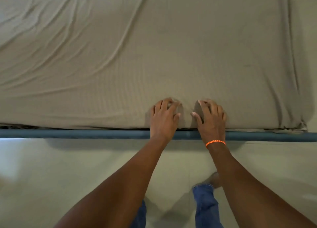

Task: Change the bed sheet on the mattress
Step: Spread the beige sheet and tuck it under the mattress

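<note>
Hidden: your palms cover the sheet under them; the mattress itself is covered by the cloth, only a dark gap showing along its near edge at far left
Cut off: the bed runs out of view at left, top and right; your legs and elbows leave the picture at the bottom
Hard to make out: your fingertips (173, 102) are blurred, so how much cloth they gather is unclear
Bed sheet (171, 47): plain grey-beige cloth spread over the mattress, fairly smooth on the right, with long diagonal creases on the left; bunched at the near right corner (301, 124)
Left hand (163, 117): lies on the sheet near the near edge, fingers curled and digging into the cloth, pinching a small fold
Right hand (211, 118): just beside the left hand, apart from it, fingers bent and gripping the sheet the same way; a raised pleat sits between the two hands
Wristband (215, 142): orange twisted cord on your right wrist
Frame rail (85, 134): round blue bar running along the near side, below the mattress edge
Floor (60, 176): pale, smooth, slightly glossy
Legs: blue jeans (205, 207) and one foot (214, 179), blurred
</note>
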The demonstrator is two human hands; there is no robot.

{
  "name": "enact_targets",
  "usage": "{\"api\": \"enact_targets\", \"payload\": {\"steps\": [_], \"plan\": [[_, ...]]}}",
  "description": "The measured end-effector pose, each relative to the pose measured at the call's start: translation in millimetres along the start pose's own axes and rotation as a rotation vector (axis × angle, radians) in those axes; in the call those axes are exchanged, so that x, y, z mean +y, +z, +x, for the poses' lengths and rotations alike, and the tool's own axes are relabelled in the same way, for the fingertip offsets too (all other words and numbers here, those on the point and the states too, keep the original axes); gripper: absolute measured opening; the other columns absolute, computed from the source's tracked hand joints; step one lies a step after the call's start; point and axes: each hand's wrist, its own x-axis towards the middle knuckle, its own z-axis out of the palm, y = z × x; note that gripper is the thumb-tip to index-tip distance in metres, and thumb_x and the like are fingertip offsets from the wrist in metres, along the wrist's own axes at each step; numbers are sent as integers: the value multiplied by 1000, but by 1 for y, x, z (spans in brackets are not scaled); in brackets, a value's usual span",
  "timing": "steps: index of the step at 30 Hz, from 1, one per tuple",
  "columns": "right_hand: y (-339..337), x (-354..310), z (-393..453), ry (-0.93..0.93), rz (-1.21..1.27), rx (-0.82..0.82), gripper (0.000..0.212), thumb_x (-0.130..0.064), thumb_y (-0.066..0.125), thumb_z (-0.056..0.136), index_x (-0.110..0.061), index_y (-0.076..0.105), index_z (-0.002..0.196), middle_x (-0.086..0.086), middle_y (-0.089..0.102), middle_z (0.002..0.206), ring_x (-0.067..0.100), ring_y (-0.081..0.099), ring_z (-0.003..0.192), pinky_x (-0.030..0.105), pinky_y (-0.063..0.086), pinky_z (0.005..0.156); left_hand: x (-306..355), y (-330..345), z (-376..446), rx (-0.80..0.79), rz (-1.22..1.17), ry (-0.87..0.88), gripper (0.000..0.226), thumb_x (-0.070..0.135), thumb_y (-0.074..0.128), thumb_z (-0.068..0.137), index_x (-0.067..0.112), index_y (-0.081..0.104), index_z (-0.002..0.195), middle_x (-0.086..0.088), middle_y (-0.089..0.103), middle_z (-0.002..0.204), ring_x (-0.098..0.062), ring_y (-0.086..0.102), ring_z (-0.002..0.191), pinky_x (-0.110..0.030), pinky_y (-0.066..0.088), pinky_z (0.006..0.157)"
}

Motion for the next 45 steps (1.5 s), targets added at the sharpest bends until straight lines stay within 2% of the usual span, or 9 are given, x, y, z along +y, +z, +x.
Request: {"api": "enact_targets", "payload": {"steps": [9,15,20,23,27,32,37,41,45], "plan": [[23,18,32,-129,-31,95,3,-19,60,99,-18,63,98,4,58,107,29,49,93,42,37,75,28,24,28,111,111,-72,8,34,69,96,35,71,104,13,61,114,-17,52,108,-35,38,97],[8,16,29,-183,-80,55,15,-13,43,103,-12,57,104,9,54,111,31,51,92,43,39,76,35,25,24,2,179,-105,23,9,61,95,25,64,112,4,55,117,-19,49,107,-36,34,95],[-2,26,11,-245,-4,-9,34,-39,61,101,-21,58,129,2,53,135,24,49,114,43,40,89,44,13,13,16,74,-146,26,3,56,93,24,59,108,5,53,113,-17,47,103,-36,35,93],[-4,30,18,-207,-15,101,19,-19,67,95,-23,65,114,1,60,125,25,53,108,41,38,88,47,10,12,31,45,-150,24,2,54,95,23,59,105,6,53,112,-17,47,102,-35,36,93],[-16,34,22,-266,7,143,17,-12,52,99,-19,64,109,3,62,119,27,55,104,42,38,89,51,6,9,59,26,-152,28,-3,55,93,24,57,101,7,52,110,-16,45,100,-34,35,91],[-27,41,14,-307,-72,124,31,-3,38,94,-11,58,116,10,57,120,30,52,103,45,39,88,52,13,2,90,19,-136,25,-1,52,95,24,56,99,7,52,108,-14,44,97,-32,31,89],[-10,54,16,-329,-192,-69,33,-4,43,90,-13,57,119,9,52,125,29,48,104,44,37,87,48,42,2,40,121,-144,16,9,54,101,25,58,100,6,52,106,-19,48,95,-36,32,87],[-14,51,16,-259,-107,-139,38,-5,37,89,-12,55,121,9,51,127,30,49,106,42,38,89,61,47,2,32,200,-206,19,5,53,95,20,56,105,1,52,109,-22,49,97,-39,39,87],[-22,71,19,-236,133,-181,15,-21,50,100,-22,56,114,-3,50,128,21,47,109,39,39,92,91,53,1,-28,162,-91,16,17,48,97,25,52,111,4,50,114,-21,47,100,-40,40,89]]}}
